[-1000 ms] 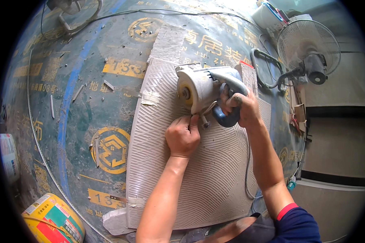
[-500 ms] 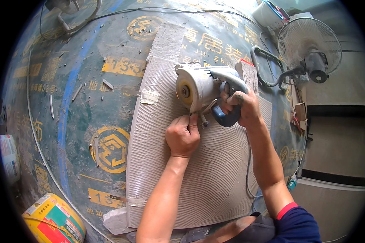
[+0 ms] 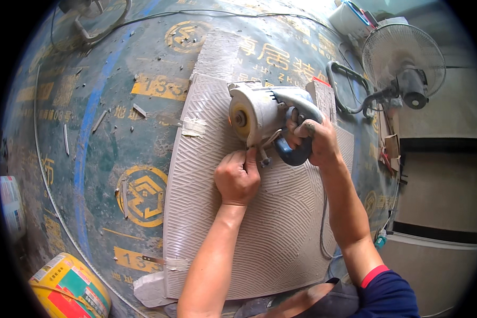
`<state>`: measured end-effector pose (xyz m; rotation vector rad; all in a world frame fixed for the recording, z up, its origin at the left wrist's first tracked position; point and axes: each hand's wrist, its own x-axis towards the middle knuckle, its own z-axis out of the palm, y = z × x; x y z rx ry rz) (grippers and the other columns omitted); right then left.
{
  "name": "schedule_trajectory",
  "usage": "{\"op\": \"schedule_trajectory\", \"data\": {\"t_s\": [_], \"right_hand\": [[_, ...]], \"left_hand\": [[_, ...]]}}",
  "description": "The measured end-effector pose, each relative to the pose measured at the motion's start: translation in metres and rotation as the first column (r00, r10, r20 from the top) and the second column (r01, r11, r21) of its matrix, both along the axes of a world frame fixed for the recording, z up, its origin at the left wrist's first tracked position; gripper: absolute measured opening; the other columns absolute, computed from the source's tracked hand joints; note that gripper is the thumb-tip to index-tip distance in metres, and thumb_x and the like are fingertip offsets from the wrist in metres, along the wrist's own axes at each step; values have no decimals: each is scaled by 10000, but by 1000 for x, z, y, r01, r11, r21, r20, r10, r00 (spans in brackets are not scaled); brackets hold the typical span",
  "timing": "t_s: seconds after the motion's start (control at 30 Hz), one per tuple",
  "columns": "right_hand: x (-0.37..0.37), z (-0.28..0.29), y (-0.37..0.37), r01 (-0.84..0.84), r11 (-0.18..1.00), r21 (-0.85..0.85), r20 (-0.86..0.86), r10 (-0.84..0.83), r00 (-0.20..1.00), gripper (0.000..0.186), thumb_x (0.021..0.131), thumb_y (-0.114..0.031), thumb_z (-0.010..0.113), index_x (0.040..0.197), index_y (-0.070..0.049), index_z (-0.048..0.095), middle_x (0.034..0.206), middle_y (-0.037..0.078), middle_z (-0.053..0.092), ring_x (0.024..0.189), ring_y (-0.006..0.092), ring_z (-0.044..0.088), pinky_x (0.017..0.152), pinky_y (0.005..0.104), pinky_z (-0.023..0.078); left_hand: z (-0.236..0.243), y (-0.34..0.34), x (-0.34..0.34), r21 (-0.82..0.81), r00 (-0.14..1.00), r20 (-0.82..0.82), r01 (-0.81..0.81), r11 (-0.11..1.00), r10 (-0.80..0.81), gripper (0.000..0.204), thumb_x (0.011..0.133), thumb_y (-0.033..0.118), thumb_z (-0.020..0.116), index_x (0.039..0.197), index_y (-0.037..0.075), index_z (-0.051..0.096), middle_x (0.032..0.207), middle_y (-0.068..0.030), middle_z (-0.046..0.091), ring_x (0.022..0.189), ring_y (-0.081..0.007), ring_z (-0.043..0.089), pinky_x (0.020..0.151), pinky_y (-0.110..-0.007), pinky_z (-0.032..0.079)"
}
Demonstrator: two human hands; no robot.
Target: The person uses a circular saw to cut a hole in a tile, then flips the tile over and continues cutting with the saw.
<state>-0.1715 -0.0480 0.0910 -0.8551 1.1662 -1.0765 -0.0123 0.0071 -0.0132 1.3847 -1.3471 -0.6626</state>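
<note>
- Where the two bare forearms come up from the lower edge, one large pale tile (image 3: 259, 233) lies ribbed side up on the floor covering (image 3: 90, 138), its surface pressed with fine zigzag grooves and its near corner chipped and taped.
- One left hand (image 3: 237, 177) rests on the middle of the tile, its grip curled shut around a small key or wrench whose end sits at the base of the cutter; the tool itself is too small to make out.
- One right hand (image 3: 314, 142) has its grip wrapped tight on the dark blue handle of the cutter (image 3: 267, 114).
- One handheld cutter stands on the upper part of the tile: a dusty grey-white body with a round guard, a yellowish hub at its middle and a cord trailing down past the right forearm.
- One green floor covering, printed with yellow emblems and blocks, lies under everything, strewn with small scraps.
- One yellow bag (image 3: 71, 289) sits at the near left.
- One standing fan (image 3: 405, 66) stands far right, beyond the tile.
- One narrower tile offcut (image 3: 217, 53) lies just past the big tile's far edge.
</note>
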Motion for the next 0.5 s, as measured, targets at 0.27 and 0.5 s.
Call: {"op": "schedule_trajectory", "data": {"t_s": [0.27, 0.5], "right_hand": [[3, 8, 6, 43, 999, 0, -56, -43, 998, 292, 631, -31, 563, 917, 14, 522, 707, 69, 487, 532, 145, 453, 494, 309, 401], [-1, -2, 2, 17, 1000, -11, -71, -18, 997, 410, 746, -73, 602, 1147, 13, 608, 780, 43, 558, 598, 118, 532, 532, 280, 459]], "left_hand": [[2, -3, 1, 30, 999, 16, 47, 998, -48, 296, 911, 181, 636, 664, 26, 585, 636, -146, 583, 598, -365, 575, 532, -428, 424], [4, -1, 3, 23, 1000, 5, 20, 1000, -21, 271, 896, 166, 635, 660, 44, 580, 646, -130, 597, 612, -352, 585, 543, -440, 450]]}}
